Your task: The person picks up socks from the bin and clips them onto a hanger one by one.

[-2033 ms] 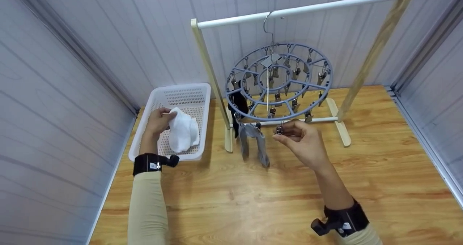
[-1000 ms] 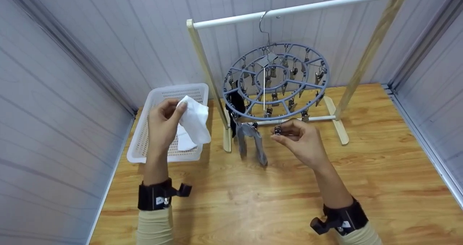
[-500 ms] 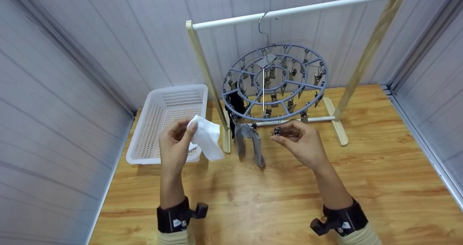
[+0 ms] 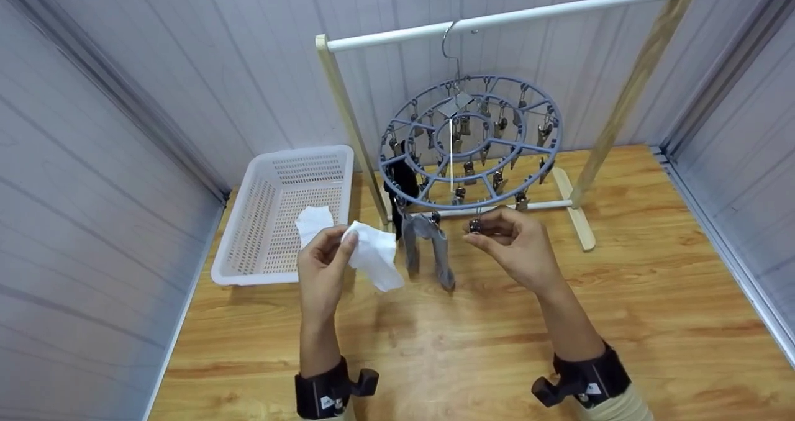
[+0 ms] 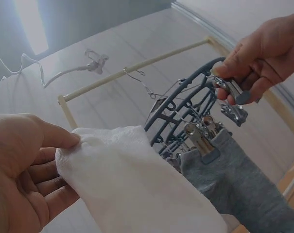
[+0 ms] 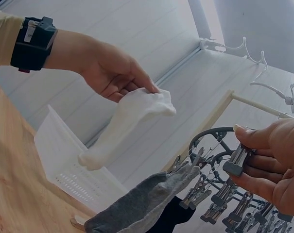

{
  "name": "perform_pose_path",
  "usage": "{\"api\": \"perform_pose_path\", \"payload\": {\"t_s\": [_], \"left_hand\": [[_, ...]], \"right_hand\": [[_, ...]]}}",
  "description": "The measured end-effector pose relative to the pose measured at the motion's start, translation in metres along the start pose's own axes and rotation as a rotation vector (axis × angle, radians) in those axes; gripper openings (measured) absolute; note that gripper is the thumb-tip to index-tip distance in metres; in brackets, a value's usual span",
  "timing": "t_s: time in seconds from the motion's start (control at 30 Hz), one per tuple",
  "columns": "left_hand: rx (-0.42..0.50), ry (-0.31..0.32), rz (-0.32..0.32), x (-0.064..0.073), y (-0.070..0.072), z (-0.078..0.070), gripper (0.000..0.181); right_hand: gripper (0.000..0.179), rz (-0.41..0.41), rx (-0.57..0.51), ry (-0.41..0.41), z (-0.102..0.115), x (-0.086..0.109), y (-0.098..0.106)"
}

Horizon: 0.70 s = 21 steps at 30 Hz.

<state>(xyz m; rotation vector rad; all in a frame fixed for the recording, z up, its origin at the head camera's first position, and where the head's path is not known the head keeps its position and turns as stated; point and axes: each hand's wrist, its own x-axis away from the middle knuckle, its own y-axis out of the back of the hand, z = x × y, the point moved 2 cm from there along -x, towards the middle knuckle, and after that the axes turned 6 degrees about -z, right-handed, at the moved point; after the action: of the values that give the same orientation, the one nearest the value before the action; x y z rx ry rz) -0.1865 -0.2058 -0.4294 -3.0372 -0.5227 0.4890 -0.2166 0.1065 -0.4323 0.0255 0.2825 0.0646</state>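
My left hand [image 4: 323,275] pinches a white sock [image 4: 374,256] by its cuff between thumb and fingers; the sock hangs down to the right of the basket. My right hand [image 4: 518,241] pinches a metal clip [image 4: 475,225] at the front edge of the round blue-grey drying hanger [image 4: 407,199]. In the right wrist view, that clip [image 6: 238,160] sits between thumb and fingers, its grey tip pointing down. A grey sock [image 5: 229,179] hangs from a neighbouring clip [image 5: 201,141], between my two hands. Behind it a black sock [image 4: 404,176] hangs at the hanger's left.
The white basket [image 4: 223,247] at the left holds another white sock [image 4: 315,219]. A wooden stand with a white rail [image 4: 559,10] carries the hanger by its hook. Several other clips dangle from its rings. Panel walls enclose the wooden floor [image 4: 422,359].
My left hand has lifted the white sock out of the basket and carried it right, towards my right hand. The right hand keeps its pinch on the clip, nearly still.
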Motion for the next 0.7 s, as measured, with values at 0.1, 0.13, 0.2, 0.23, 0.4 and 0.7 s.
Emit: {"api": "perform_pose_path", "payload": {"t_s": [0.1,0.13,0.2,0.23,0.4,0.7], "left_hand": [[0.007,0.011,0.032,0.002,-0.006,0.006,0.014],[0.006,0.013,0.045,0.003,-0.008,0.006,0.014],[-0.002,0.014,0.069,0.003,-0.012,0.008,0.015],[-0.003,0.014,0.078,0.003,-0.014,0.008,0.015],[0.002,0.025,0.104,0.006,-0.022,0.012,0.014],[-0.027,0.026,0.159,0.013,-0.035,0.020,0.015]], "right_hand": [[0.024,0.002,-0.003,-0.028,0.001,0.000,0.000],[0.025,0.001,-0.006,-0.036,0.002,0.000,0.000],[0.025,-0.001,-0.012,-0.046,0.004,-0.001,0.000],[0.026,-0.003,-0.014,-0.045,0.004,-0.001,0.000],[0.027,-0.007,-0.015,-0.030,0.004,-0.001,-0.001],[0.031,-0.010,-0.036,-0.064,0.001,0.002,-0.006]]}}
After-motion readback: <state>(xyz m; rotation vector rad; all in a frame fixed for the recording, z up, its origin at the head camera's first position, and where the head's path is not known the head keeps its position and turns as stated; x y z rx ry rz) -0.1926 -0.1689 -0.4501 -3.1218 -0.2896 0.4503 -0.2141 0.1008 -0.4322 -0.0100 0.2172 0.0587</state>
